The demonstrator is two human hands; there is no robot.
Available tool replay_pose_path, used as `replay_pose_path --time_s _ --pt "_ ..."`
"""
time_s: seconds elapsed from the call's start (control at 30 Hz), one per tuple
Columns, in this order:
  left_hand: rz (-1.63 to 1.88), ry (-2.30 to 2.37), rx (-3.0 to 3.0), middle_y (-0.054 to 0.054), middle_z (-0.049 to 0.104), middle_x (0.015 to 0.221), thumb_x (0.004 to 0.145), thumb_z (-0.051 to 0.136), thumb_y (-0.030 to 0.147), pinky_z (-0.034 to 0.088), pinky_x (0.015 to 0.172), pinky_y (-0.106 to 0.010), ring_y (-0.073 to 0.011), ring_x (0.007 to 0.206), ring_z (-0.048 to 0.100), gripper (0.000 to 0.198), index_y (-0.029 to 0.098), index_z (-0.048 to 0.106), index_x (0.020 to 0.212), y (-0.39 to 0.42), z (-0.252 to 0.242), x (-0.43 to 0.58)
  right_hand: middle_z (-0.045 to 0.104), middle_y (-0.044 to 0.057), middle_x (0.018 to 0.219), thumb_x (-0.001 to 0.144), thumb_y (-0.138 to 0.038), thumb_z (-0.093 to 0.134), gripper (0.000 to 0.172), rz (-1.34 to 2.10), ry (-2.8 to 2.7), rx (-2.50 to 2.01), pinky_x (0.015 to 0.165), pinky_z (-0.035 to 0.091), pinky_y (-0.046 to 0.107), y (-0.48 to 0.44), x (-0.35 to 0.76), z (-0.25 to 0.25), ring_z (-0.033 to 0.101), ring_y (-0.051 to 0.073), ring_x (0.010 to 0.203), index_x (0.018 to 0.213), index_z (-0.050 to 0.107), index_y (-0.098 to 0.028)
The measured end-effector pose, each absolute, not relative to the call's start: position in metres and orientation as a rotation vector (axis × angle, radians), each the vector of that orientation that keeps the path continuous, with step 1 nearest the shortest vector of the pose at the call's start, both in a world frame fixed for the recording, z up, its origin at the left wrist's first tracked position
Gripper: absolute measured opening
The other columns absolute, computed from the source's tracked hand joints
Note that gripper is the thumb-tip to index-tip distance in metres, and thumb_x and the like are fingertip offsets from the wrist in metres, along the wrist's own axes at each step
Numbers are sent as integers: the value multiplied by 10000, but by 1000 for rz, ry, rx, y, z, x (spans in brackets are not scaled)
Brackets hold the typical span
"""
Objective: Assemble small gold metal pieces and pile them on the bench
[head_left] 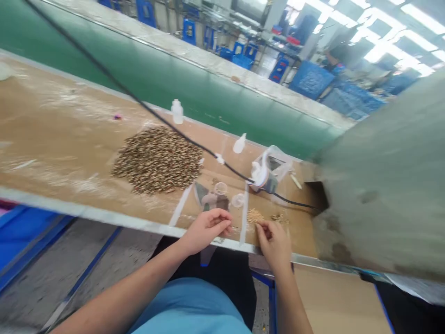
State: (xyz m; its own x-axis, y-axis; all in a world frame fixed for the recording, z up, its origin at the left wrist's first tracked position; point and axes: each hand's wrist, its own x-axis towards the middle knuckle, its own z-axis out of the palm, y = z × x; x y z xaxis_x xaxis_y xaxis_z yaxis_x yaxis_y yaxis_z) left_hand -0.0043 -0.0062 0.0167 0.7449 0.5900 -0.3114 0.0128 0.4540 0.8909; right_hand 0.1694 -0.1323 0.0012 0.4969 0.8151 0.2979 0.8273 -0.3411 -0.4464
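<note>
We stretch our left hand toward two o'clock, its fingers curled, the thumb near them. Our right hand bends, thumb and forefinger close, beside the beige pile at its ten o'clock. Whether either grips something, we cannot tell.

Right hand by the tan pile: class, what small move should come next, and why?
Probably pinch a piece from the tan pile: the right hand is at its near edge, thumb and forefinger close together. Whether they already hold a piece is too small to tell.
</note>
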Motion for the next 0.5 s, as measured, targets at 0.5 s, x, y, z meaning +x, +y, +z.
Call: replay_pose_path --time_s 0.5 --pt "258 776 1169 -20 685 683 456 786 558 551 659 -239 -169 658 622 571 192 673 879 10 -6 -12 603 -14 687 813 -320 550 133 193 -1327 -1834 622 437 195 -104 119 20 526 89 627 785 623 -212"
